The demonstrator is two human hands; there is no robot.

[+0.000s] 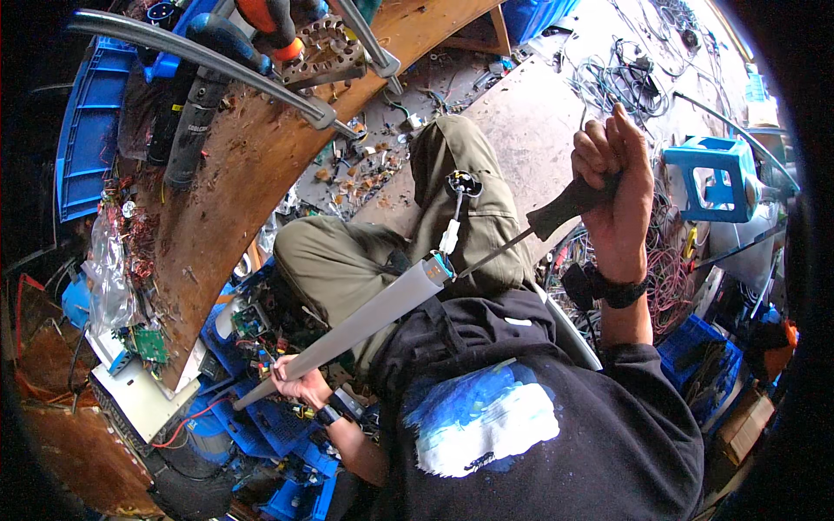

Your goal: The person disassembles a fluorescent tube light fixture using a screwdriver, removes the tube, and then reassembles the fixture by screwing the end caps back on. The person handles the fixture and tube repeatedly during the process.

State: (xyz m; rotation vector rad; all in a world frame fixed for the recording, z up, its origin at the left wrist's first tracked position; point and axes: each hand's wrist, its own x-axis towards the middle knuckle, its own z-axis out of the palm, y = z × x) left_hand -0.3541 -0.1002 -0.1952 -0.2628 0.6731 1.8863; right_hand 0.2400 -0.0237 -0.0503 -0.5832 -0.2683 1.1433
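Observation:
A long white LED tube light (352, 333) slants across my lap. My left hand (301, 383) is wrapped round its lower end. At the upper end the tube stands open, showing a bit of circuit board and blue material. From there a white connector (449, 236) and a thin lead run to a round end cap (465, 183) lying on my trouser leg. My right hand (615, 187) grips a screwdriver (563, 211) by its dark handle. Its metal shaft points down to the tube's open end; whether the tip touches or enters it, I cannot tell.
A curved wooden bench (234, 187) at the left holds hand tools with blue and orange handles. Scraps litter the floor ahead. Tangled cables (630, 82) lie at the far right, near a blue plastic frame (714, 178). Blue crates (274, 425) with electronic parts stand beside my left arm.

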